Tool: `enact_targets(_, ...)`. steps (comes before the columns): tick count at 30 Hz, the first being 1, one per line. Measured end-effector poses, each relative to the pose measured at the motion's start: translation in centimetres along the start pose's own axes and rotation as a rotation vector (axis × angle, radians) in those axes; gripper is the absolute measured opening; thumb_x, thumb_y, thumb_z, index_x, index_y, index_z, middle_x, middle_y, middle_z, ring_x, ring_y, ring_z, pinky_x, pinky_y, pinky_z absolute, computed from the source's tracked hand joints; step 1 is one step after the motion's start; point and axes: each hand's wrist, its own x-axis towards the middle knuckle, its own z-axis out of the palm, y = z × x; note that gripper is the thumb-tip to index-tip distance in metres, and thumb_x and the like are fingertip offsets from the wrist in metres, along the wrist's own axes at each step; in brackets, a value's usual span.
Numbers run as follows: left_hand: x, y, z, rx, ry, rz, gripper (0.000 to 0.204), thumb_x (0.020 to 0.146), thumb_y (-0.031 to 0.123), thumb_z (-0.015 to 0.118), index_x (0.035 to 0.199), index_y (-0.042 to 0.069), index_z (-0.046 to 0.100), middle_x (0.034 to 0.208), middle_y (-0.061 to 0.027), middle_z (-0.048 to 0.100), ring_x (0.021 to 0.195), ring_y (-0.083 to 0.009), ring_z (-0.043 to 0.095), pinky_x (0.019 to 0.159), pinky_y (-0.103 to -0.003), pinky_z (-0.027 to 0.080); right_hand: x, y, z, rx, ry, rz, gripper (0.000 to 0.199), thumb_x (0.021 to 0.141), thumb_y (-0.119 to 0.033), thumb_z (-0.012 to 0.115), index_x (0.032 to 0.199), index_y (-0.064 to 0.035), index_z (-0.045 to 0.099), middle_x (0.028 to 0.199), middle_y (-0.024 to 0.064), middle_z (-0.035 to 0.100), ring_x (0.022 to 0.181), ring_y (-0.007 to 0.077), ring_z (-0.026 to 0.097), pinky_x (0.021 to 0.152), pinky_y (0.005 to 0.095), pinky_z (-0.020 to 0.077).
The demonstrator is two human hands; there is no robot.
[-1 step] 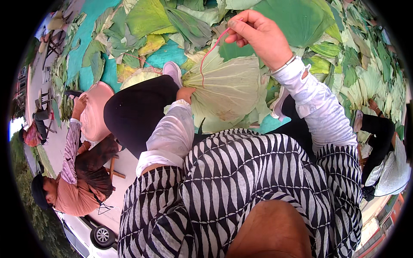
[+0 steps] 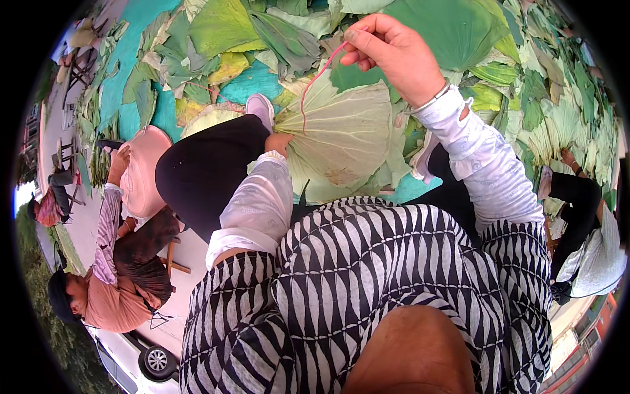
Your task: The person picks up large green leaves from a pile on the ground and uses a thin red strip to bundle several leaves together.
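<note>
1. Head view: my hands are apart; my left hand (image 2: 279, 143) grips the narrow end of the pale leaf (image 2: 348, 141), between my knees.
2. The leaf fans rightward from that nearer hand.
3. My right hand (image 2: 399, 56), beyond it, pinches the pink cord (image 2: 307, 90).

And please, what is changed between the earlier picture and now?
Very little: the pink string and the pale leaf appear slightly further left, but much else shifts similarly, so perhaps only the camera moved. Nothing was taken hold of or let go: the right hand still pinches the string, the left hand still holds the leaf's base.
</note>
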Motion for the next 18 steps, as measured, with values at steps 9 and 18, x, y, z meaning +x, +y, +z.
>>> enact_targets(9, -8.2, 12.4, 1.9, 1.241, 0.357, 0.057, 0.022, 0.075, 0.02, 0.05, 0.085, 0.003, 0.059, 0.09, -0.0193, 0.058, 0.085, -0.0311, 0.055, 0.071, -0.039, 0.045, -1.4, 1.1, -2.1, -0.084, -0.036, -0.042, 0.012, 0.082, -0.015, 0.051, 0.085, -0.0033, 0.054, 0.081, 0.0036, 0.058, 0.07, 0.0082, 0.056, 0.058, 0.0185, 0.0413)
enact_targets(18, -9.9, 23.5, 9.5, 0.007, 0.108, 0.396, 0.042, 0.084, 0.036, 0.04, 0.084, -0.003, 0.055, 0.081, -0.0143, 0.059, 0.078, -0.0221, 0.057, 0.066, -0.03, 0.045, -0.7, -1.5, -2.7, -0.15, 0.042, 0.069, 0.012, 0.078, -0.013, 0.054, 0.079, -0.0019, 0.052, 0.067, 0.0016, 0.055, 0.059, 0.0071, 0.051, 0.052, 0.0203, 0.0417)
